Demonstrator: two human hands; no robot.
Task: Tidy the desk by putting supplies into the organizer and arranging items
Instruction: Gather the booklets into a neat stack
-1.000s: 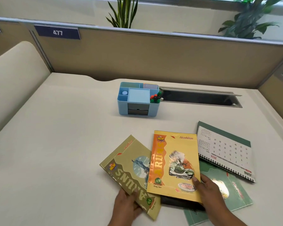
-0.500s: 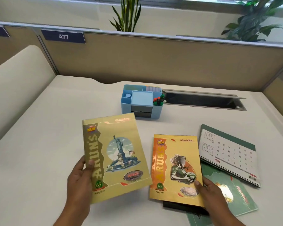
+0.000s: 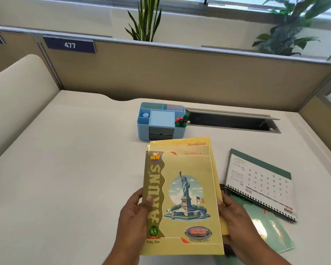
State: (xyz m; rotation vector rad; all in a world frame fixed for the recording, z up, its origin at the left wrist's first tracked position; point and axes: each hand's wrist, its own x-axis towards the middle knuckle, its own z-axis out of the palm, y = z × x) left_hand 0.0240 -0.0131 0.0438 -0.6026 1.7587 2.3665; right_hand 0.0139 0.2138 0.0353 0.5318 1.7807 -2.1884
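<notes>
A gold notebook with a statue picture (image 3: 183,201) lies stacked on top of a yellow-orange notebook (image 3: 197,143), whose top and right edges stick out behind it. My left hand (image 3: 134,213) grips the stack's left edge with the thumb on the gold cover. My right hand (image 3: 235,217) grips its right edge. Both notebooks are held above the desk's front middle. A blue desk organizer (image 3: 161,121) stands behind them, holding sticky notes, pins and a small round item.
A spiral desk calendar (image 3: 260,182) lies flat at the right. A green notebook (image 3: 269,230) and a dark item (image 3: 223,188) lie under and beside the stack. A cable slot (image 3: 231,121) opens behind the organizer. Partition walls (image 3: 180,73) ring the desk.
My left hand carried the gold notebook rightward onto the yellow-orange one. Both hands now hold the two notebooks as one stack, lifted off the dark item.
</notes>
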